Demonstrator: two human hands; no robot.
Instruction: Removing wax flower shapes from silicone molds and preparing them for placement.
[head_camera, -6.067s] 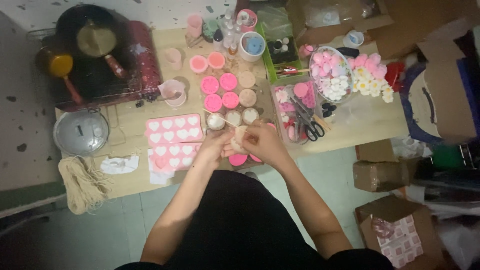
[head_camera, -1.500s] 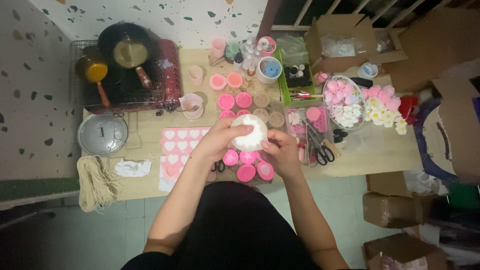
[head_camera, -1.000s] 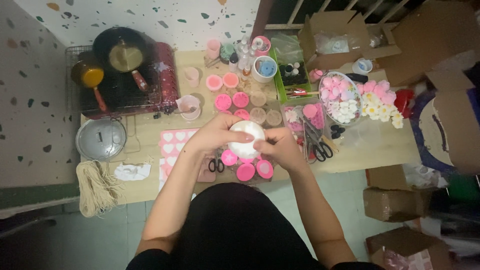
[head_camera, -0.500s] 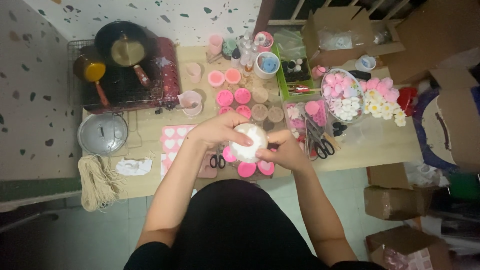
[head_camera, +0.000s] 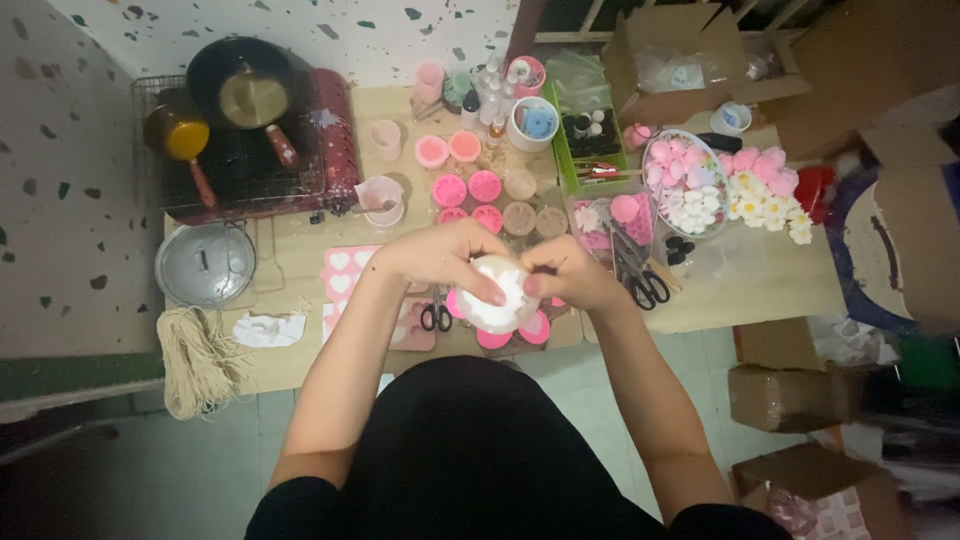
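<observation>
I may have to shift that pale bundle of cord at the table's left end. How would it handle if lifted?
The cord bundle would likely be floppy: its strands droop over the table edge. It looks light and loosely gathered, so strands may slip apart. Rolling seems unlikely.

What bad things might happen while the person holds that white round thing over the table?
Both hands, left hand and right hand, grip the white round piece by its edges; it might slip onto the pink moulds underneath. The small scissors lie right below the left wrist, so a lowered hand could bump them.
</observation>
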